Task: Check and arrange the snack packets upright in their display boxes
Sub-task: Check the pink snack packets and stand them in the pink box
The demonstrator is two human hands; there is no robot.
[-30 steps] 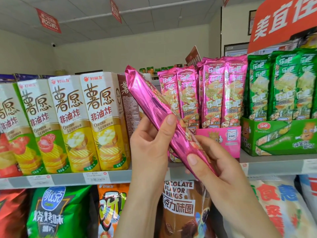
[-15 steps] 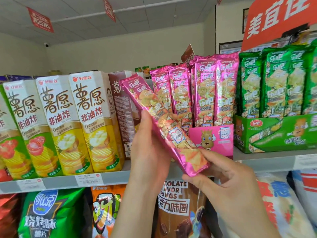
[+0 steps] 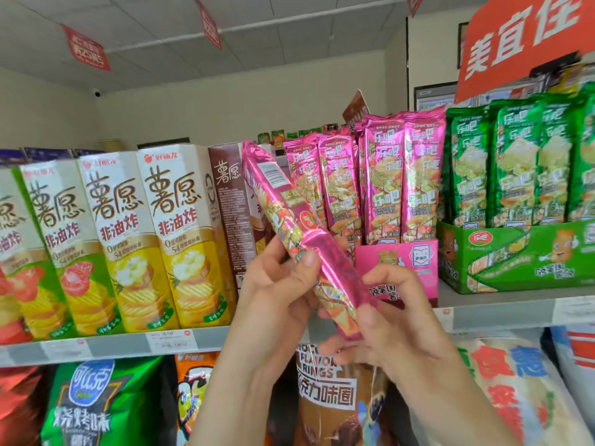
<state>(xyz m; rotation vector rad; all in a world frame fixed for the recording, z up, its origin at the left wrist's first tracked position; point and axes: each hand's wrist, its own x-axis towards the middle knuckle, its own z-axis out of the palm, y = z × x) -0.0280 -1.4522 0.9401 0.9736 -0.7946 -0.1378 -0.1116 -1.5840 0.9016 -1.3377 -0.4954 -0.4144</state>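
Observation:
A long pink foil snack packet (image 3: 283, 217) is tilted, top end up-left, bottom end down-right, in front of the shelf. My left hand (image 3: 277, 291) grips its middle with the thumb on top. My right hand (image 3: 386, 317) holds its lower end from the right. Behind it, several matching pink packets (image 3: 386, 178) stand upright in a pink display box (image 3: 399, 262). To the right, green packets (image 3: 515, 162) stand upright in a green display box (image 3: 521, 255).
Tall chip cartons (image 3: 180, 236) line the shelf (image 3: 193, 339) on the left, with a brown carton (image 3: 228, 207) next to the pink box. Large snack bags (image 3: 93, 403) fill the shelf below. An orange sign (image 3: 521, 37) hangs at upper right.
The packet has been rolled in my hands: first its plain foil side showed, then its printed front, now its back seam with a label. The view shifted slightly.

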